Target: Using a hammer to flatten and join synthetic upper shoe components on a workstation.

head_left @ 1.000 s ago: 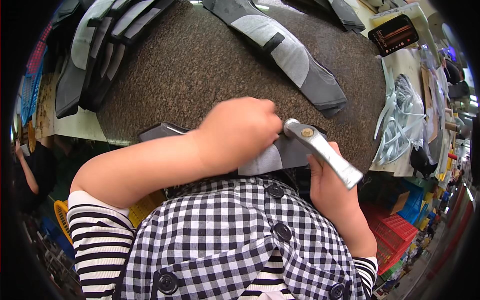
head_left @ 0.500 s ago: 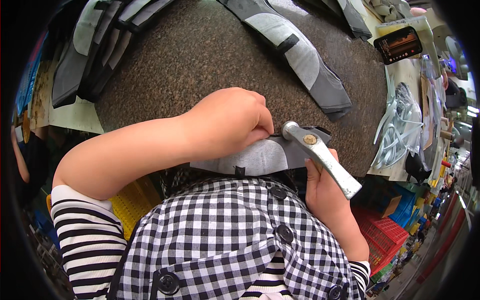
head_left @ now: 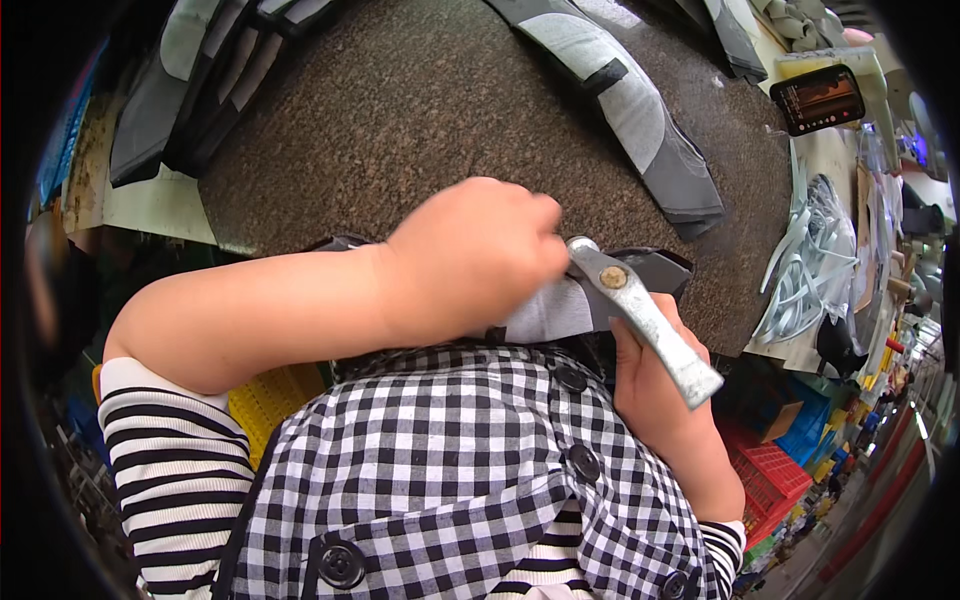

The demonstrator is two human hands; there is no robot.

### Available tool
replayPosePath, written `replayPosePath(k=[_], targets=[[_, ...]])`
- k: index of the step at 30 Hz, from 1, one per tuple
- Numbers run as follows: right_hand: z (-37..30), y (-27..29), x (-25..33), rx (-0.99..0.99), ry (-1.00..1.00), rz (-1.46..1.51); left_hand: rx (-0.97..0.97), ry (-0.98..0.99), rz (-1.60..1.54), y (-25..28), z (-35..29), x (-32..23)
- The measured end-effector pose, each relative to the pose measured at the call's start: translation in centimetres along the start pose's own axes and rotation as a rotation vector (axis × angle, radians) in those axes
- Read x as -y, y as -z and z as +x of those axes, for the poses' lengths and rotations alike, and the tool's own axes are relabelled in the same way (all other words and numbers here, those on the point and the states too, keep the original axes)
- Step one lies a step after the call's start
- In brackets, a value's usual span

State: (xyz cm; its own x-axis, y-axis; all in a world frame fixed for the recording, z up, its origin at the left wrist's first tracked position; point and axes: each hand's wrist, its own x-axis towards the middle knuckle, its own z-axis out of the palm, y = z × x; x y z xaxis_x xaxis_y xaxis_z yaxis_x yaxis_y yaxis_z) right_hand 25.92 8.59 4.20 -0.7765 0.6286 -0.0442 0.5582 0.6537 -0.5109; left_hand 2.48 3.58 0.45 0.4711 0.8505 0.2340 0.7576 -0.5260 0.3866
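- Head view, largest entry: speckled brown table (head_left: pixel 400 140), filling the upper and middle frame.
- Stacked grey strips (head_left: pixel 145 135), upper left; second strip stack (head_left: pixel 640 110), upper centre to right, light panel and black tab on top.
- Grey piece (head_left: pixel 560 310), the one in work: lies along the table's near edge, centre of frame, its middle largely under the left arm and hand.
- Pale strap bundle (head_left: pixel 800 285), right side of frame.
- Left hand (head_left: pixel 485 255), centre: fingers curled in and blurred; whether they pinch anything cannot be told. Changed: half a second ago the fingertips sit at the piece's upper edge, short of the hammer; now the hand is farther right, just beside the hammer's round face, covering more of the light panel.
- Right hand (head_left: pixel 660 345), right of centre: fingers curled, apparently closed around the hammer's shaft, which is hidden.
- Hammer (head_left: pixel 655 325), right of centre: metal head over the piece's right part, little altered in place; contact cannot be told.
- Phone (head_left: pixel 817 100), upper right, screen lit.
- Meaning, as judged: the left hand is busy along that edge while the hammer stays steady beside it.
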Motion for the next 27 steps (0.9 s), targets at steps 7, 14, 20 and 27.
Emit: replayPosePath(k=[7, 14, 20, 27], targets=[[0.5, 0.0, 0.1, -0.026, -0.083, 0.089, -0.047, 0.178, -0.258, -0.4, -1.2, 0.7], [1.0, 0.3, 1.0, 0.103, -0.077, 0.028, -0.096, -0.046, 0.013, 0.0, -1.7, 1.1], [1.6, 0.2, 0.6, -0.038, 0.032, 0.138, -0.058, -0.101, 0.044, 0.4, -2.2, 0.4], [1.7, -0.2, 0.9, 0.11, -0.022, 0.056, -0.079, 0.093, -0.176, 0.6, -3.4, 2.1]])
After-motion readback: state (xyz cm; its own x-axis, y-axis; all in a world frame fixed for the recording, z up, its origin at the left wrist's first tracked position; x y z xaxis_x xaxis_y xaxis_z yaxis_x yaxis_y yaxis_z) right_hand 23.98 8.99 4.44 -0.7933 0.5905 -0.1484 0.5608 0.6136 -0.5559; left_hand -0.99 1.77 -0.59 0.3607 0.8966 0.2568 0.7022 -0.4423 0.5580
